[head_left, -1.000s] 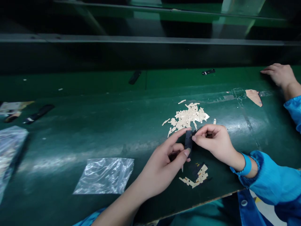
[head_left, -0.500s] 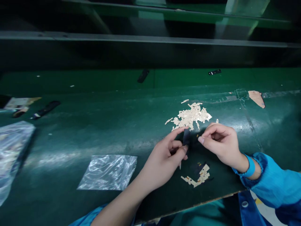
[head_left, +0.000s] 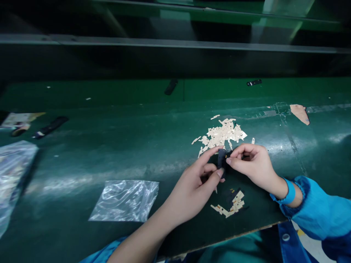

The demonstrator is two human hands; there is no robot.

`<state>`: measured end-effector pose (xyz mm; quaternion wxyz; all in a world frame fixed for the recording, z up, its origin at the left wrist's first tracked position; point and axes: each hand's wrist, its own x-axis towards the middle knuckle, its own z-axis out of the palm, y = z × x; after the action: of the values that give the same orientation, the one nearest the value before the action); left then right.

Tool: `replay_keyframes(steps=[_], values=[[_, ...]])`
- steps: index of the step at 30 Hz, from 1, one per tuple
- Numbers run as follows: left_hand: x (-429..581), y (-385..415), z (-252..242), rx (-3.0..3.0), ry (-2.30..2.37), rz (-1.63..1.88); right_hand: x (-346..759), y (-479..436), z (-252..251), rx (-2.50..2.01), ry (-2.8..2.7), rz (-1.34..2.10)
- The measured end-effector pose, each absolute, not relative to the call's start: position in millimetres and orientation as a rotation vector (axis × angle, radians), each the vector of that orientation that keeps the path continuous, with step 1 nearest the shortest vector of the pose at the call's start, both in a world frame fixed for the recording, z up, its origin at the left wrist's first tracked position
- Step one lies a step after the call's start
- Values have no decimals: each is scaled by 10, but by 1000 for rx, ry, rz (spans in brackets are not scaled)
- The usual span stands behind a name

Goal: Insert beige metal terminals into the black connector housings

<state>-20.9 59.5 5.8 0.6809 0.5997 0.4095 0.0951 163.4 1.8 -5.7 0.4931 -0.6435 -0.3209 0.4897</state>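
Observation:
My left hand [head_left: 196, 182] is closed on a small flat dark strip [head_left: 221, 160], held upright between index finger and thumb. A thin pale piece [head_left: 216, 190] pokes out below its fingers. Close to the strip's right side, my right hand [head_left: 253, 162] pinches a small dark piece with a gold spot [head_left: 226, 156]; fingertips cover most of it. Whether the two pieces touch, I cannot tell. Just beyond the hands lies a heap of thin cream-coloured pieces [head_left: 222, 133]. Nearer me is a smaller group of cream pieces [head_left: 236, 204] with dark bits among them.
A clear plastic bag [head_left: 124, 201] lies left of my forearm, and a fuller bag [head_left: 13, 179] sits at the far left. Dark strips [head_left: 51, 127] [head_left: 171, 87] [head_left: 254, 83] and a brown scrap [head_left: 300, 113] lie farther out. The table's front edge [head_left: 233, 239] is near me.
My right hand has moved left with its small dark piece, closer to the strip. My left hand and the strip have shifted slightly right.

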Motion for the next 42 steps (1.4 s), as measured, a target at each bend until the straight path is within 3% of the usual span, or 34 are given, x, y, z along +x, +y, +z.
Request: replay_keyframes(steps=[30, 36, 42], values=[[-220, 603, 31, 1391, 944, 214, 1647, 35, 40, -1508, -729, 1134], [-334, 632, 96, 1539, 905, 380, 1725, 86, -16, -1527, -601, 1220], [-300, 638, 76, 1706, 916, 231, 1689, 68, -3, -1489, -673, 1126]])
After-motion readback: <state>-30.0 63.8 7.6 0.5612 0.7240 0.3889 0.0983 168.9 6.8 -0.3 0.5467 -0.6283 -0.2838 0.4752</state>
